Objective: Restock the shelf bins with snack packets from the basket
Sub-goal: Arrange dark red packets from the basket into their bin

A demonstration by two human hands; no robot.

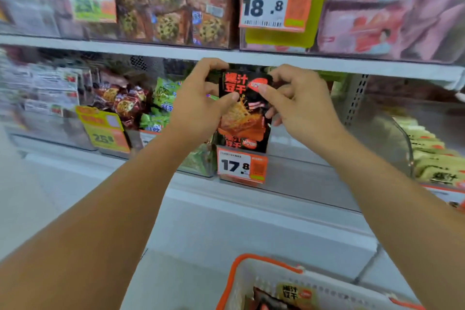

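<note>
- While both hands are holding one black-and-red packet (242,111) upright at the front of the middle shelf (276,60), the placing step is in hand.
- Left hand (198,106) is gripping the packet's left edge, thumb across its face; right hand (299,106) is pinching its upper right corner, fingers curled.
- Packet is standing directly above the 17.8 price tag (241,167), over the front wall of a clear bin (297,158); whether its lower edge is touching the bin cannot be told.
- Basket (251,277) is sitting below, at the bottom edge of the view, with more packets (289,293) of the same kind showing inside.
- Next move, as judged: easing the packet back and down behind the tag, then letting go.
- Room: the upper shelf's front edge is lying just above the fingers, so lift is limited; green packets (163,98) are crowding the left, and a curved clear divider (400,138) is standing to the right, well apart.
</note>
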